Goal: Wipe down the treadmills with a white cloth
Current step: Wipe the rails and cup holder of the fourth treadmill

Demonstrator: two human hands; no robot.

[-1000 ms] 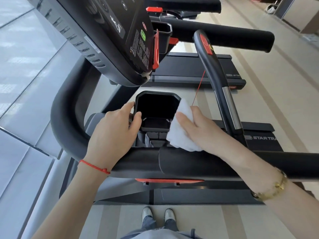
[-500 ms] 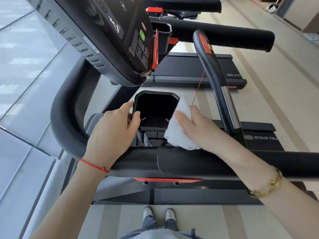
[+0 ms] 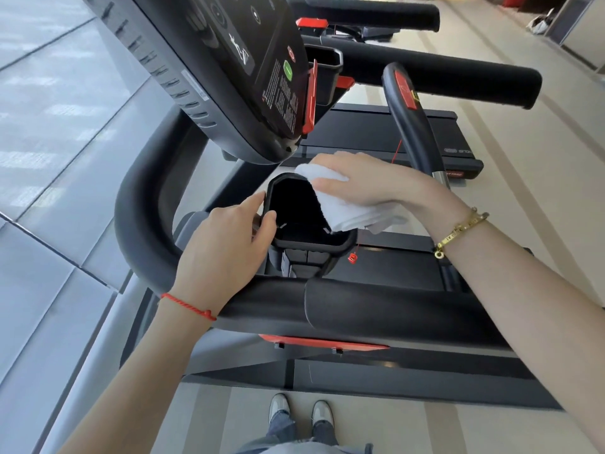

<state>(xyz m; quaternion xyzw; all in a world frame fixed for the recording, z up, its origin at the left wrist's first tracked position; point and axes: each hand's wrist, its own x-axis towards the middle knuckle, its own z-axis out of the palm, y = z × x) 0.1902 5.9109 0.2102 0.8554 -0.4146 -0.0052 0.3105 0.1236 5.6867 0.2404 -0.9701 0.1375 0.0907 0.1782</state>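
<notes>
A black treadmill fills the view, its padded side handrail [image 3: 376, 306] crossing in front of me. Beside the console [image 3: 235, 77] sits a black cup holder [image 3: 294, 208]. My left hand [image 3: 226, 247] grips the cup holder's left rim, thumb on its edge. My right hand [image 3: 370, 185] holds a folded white cloth [image 3: 347, 211] and presses it over the holder's far right rim, part of the cloth hanging inside and over the edge.
A curved black centre grip [image 3: 412, 126] with a red tag rises right of my right hand. A red safety clip [image 3: 352, 258] dangles on a cord. A second treadmill's deck [image 3: 376, 132] and handrail [image 3: 442, 80] lie beyond. Grey tiled floor is at the left, beige floor at the right.
My right hand has carried the cloth from the cup holder's near right side up to its far right rim. My left hand stays on the left rim.
</notes>
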